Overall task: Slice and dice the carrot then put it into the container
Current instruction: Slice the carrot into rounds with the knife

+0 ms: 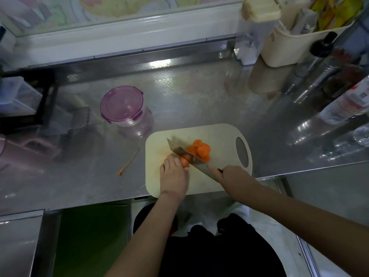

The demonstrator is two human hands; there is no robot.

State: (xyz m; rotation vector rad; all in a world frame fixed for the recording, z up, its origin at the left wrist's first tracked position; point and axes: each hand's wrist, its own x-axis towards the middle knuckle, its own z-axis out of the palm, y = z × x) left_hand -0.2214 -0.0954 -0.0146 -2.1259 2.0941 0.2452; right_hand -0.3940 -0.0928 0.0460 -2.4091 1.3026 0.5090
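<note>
Our left hand [173, 174] rests on the cutting board [219, 134] with its fingers pressed together and curled down over the remaining carrot [184, 161], holding the stub against the board. Our right hand [229, 173] is wrapped around the handle of the knife [187, 154]; only a small dark part of the handle shows, and one finger seems to lie forward along the blade. The blade runs at a slant across the board, touching the cut end of the carrot just beside the left fingertips.

The pale board, with an oval grip hole at its right end, lies on a steel counter [189, 96] near the front edge. A thin carrot strip [127, 163] lies on the counter left of the board. A cream basket [295, 45] and bottles [343, 102] stand at the far right.

The carrot is a short orange stub. A pile of round slices [200, 149] sits on the far side of the blade. The clear container [123, 105], purple lid on, stands apart from the board, beyond and to its left.
</note>
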